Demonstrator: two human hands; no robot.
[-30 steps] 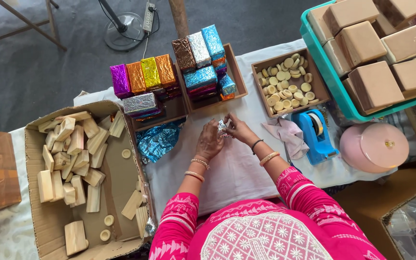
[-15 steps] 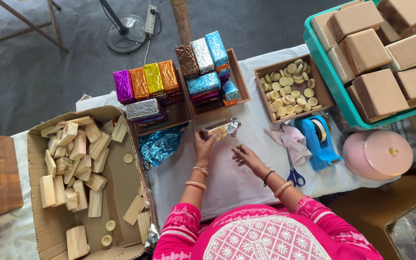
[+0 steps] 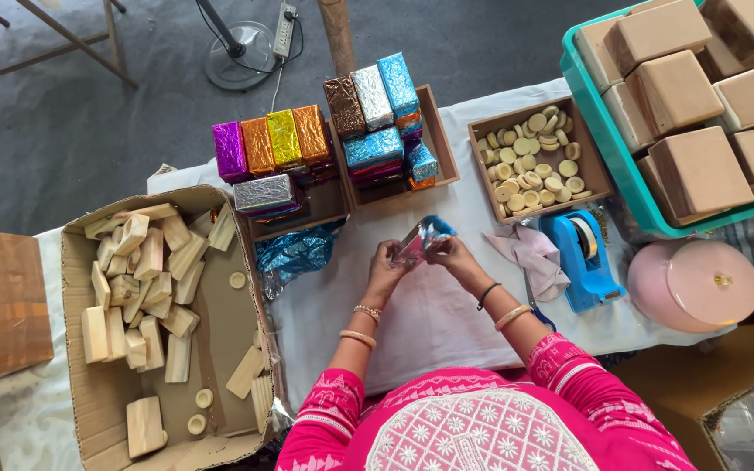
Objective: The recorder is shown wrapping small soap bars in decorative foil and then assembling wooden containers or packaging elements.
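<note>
Both hands meet over the middle of the surface, toward its far edge. Left hand and right hand pinch one small block in silvery foil between them — fingers closed narrow on its ends. Block sits tilted, long axis running from the left fingers up toward the far-right; neither hand is nearer. Foil glints, blue foil sheet lies just left.
</note>
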